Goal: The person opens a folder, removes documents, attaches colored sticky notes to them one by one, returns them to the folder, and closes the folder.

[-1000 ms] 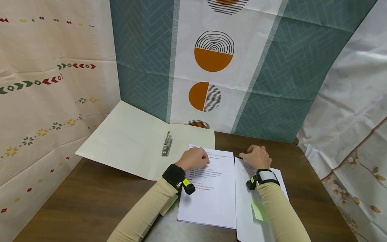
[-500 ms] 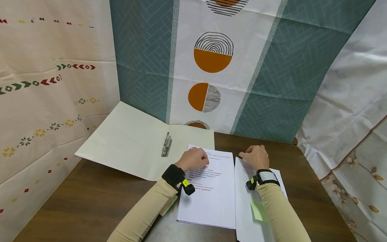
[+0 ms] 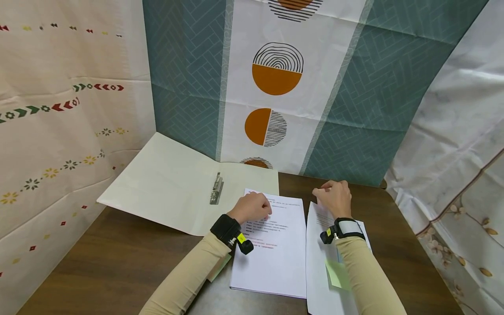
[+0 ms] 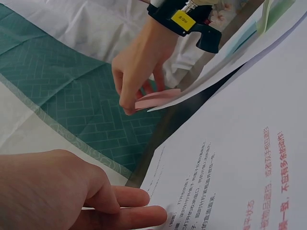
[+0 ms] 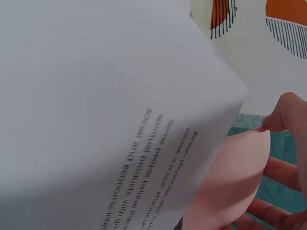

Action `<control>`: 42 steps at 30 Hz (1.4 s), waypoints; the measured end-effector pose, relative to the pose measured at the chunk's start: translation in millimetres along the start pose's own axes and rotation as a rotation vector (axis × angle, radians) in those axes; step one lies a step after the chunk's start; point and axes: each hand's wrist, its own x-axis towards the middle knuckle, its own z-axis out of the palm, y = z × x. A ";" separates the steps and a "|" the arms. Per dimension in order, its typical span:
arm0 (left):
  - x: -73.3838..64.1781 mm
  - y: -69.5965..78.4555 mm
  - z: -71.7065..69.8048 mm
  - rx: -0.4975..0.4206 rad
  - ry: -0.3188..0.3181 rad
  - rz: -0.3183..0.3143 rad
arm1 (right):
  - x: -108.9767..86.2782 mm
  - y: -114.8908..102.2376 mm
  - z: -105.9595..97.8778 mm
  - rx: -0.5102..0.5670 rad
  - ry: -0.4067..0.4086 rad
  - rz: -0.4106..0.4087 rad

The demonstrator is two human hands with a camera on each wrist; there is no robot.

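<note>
My left hand [image 3: 251,208] rests on the upper left of a printed paper stack [image 3: 271,267]; in the left wrist view its fingers lie fairly straight on the top sheet. Beyond that stack's right side, my right hand [image 3: 336,199] pinches a pink sticky note [image 5: 235,177] between thumb and fingers. The note sticks out from the far edge of a second set of white sheets [image 3: 320,267], whose top end curls up in the right wrist view. English print shows on the bent sheet. A green sticky note [image 3: 337,274] sits on the second set, partly behind my right sleeve.
An open cream folder [image 3: 169,183] with a metal clip [image 3: 216,189] lies at the back left, its right side partly under the printed stack. Another green note [image 3: 221,267] shows beside my left sleeve. Patterned cloths [image 3: 189,87] hang behind and beside the brown table [image 3: 90,262].
My right hand has shifted slightly up and away, and the far end of the right-hand sheets has lifted with it. My left hand stays in place on the stack.
</note>
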 end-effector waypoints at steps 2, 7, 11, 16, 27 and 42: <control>-0.5 0.3 -0.5 -0.002 0.003 0.002 | 1.1 -3.6 -1.9 0.007 0.019 -0.007; -0.6 0.4 0.3 -0.001 0.003 0.002 | 2.2 -10.6 -7.8 0.029 0.048 -0.013; 0.1 -0.5 1.9 0.001 -0.002 0.004 | 2.3 -15.4 -13.5 0.039 0.068 -0.032; 1.4 -1.3 2.2 0.002 0.000 0.003 | 3.8 -22.8 -19.3 0.055 0.109 -0.085; 1.3 -1.0 3.4 -0.001 0.002 -0.005 | -2.1 -27.5 -14.5 0.065 0.071 -0.055; 0.0 3.3 0.5 -0.017 0.037 -0.026 | -10.8 -39.6 -9.1 0.375 -0.055 0.168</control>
